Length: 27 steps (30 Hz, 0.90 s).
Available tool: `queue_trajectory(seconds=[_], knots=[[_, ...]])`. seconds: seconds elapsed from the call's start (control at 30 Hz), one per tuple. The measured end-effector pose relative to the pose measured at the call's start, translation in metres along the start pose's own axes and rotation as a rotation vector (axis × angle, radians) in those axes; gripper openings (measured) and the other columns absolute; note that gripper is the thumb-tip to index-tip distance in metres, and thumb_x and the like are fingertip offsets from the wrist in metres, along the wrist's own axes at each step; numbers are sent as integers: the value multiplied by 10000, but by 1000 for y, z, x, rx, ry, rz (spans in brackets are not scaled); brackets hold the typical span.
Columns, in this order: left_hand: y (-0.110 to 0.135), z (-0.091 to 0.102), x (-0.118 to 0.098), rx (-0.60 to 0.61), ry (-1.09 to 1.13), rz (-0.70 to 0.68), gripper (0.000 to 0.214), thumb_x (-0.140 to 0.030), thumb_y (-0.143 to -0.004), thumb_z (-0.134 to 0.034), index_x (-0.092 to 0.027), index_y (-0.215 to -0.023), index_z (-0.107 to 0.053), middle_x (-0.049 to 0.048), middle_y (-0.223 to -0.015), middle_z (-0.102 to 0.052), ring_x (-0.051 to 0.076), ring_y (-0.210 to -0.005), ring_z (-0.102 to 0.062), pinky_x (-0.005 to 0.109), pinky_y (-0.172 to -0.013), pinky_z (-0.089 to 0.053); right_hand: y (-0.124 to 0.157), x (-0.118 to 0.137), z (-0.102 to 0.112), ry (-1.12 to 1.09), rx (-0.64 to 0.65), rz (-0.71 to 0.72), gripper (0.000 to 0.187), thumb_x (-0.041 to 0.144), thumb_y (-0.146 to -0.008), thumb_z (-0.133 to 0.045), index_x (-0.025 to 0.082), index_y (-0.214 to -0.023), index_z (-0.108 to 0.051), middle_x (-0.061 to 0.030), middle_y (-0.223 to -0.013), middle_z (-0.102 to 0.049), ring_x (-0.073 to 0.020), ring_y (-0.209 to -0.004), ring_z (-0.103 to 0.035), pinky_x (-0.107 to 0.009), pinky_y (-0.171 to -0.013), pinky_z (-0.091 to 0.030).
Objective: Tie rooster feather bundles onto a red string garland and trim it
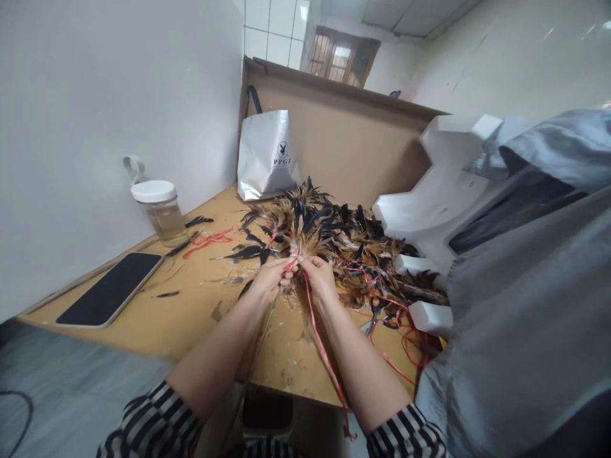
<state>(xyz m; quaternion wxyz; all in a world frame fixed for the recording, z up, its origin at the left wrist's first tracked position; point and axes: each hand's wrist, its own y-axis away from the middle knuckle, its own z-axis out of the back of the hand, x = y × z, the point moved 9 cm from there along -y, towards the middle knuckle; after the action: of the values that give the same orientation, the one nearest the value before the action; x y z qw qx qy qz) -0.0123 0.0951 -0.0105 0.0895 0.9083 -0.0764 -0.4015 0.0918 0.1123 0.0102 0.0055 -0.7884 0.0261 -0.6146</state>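
My left hand [271,278] and my right hand [319,275] meet over the wooden table [200,312], both closed at the base of a bundle of brown and black feathers [298,228]. A red string [321,346] is wound at that base and trails from between my hands down over the table's front edge. My left fingers pinch the feather stems and the string end; my right fingers grip the stems beside them. More feathers lie in a pile [367,254] to the right, tangled with red string.
A black phone [112,288] lies at the table's left. A lidded jar [161,210] stands by the wall. A silver bag [267,154] leans on a brown board. White foam pieces [432,191] and grey cloth [525,305] fill the right.
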Motion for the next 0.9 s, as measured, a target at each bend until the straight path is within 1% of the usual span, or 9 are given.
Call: queue_trajectory(seconds=[0.1, 0.17, 0.3, 0.43, 0.53, 0.6, 0.67, 0.83, 0.9], knots=[[1, -1, -1, -6, -22, -21, 109, -124, -660, -710, -62, -690, -624, 30, -556, -560, 7, -369, -375, 103, -313, -189, 2, 2, -4, -26, 39, 22, 299, 390, -561, -753, 166, -587, -557, 27, -527, -596, -99, -475, -507, -226, -514, -389], [2, -1, -1, -6, -31, -34, 126, -147, -652, -719, -64, -672, -625, 33, -553, -564, 9, -369, -375, 107, -315, -188, 2, 4, -4, -34, 48, 34, 294, 380, -557, -760, 168, -593, -559, 19, -536, -612, -110, -498, -536, -232, -535, -408], [4, -4, -4, 16, -67, -78, 165, -198, -642, -730, -66, -647, -633, 38, -546, -565, 11, -370, -362, 117, -315, -179, 1, 3, -2, -20, 54, 5, 294, 368, -556, -764, 165, -560, -550, 26, -506, -603, -90, -454, -500, -218, -502, -378], [6, -5, -7, 32, -101, -124, 170, -212, -638, -722, -61, -650, -646, 45, -552, -566, 16, -376, -358, 124, -318, -182, 0, 3, -2, -32, 59, -7, 312, 342, -516, -789, 158, -536, -538, 49, -473, -567, -64, -429, -452, -200, -477, -354], [6, -6, -7, 38, -108, -125, 135, -184, -633, -707, -66, -630, -641, 43, -550, -558, 19, -376, -356, 130, -321, -180, -1, -3, -3, -114, 69, -79, 344, 326, -480, -808, 161, -536, -511, 54, -470, -562, -68, -440, -486, -201, -493, -390], [6, -6, -5, 44, -116, -120, 122, -176, -634, -696, -71, -617, -636, 35, -533, -543, 21, -369, -347, 137, -322, -182, 0, -10, -6, -164, 95, -158, 364, 323, -465, -816, 164, -546, -499, 47, -485, -578, -82, -460, -527, -214, -517, -429], [6, -6, -4, 43, -129, -124, 120, -181, -635, -688, -75, -619, -633, 30, -528, -536, 24, -369, -350, 141, -324, -186, 1, -13, -7, -183, 119, -200, 372, 317, -458, -822, 164, -551, -496, 40, -493, -591, -87, -471, -549, -217, -528, -450], [7, -5, -7, 22, -176, -187, 252, -321, -659, -677, -81, -611, -619, 40, -558, -547, 35, -398, -381, 148, -337, -215, 0, -14, -4, -181, 135, -220, 383, 313, -445, -832, 160, -549, -497, 37, -489, -599, -77, -469, -552, -198, -514, -461], [8, -7, -7, 37, -214, -202, 284, -355, -636, -695, -79, -630, -625, 34, -574, -552, 26, -399, -367, 147, -341, -211, 0, -15, -4, -180, 144, -237, 396, 314, -440, -836, 161, -550, -489, 39, -492, -597, -81, -476, -557, -207, -520, -473]])
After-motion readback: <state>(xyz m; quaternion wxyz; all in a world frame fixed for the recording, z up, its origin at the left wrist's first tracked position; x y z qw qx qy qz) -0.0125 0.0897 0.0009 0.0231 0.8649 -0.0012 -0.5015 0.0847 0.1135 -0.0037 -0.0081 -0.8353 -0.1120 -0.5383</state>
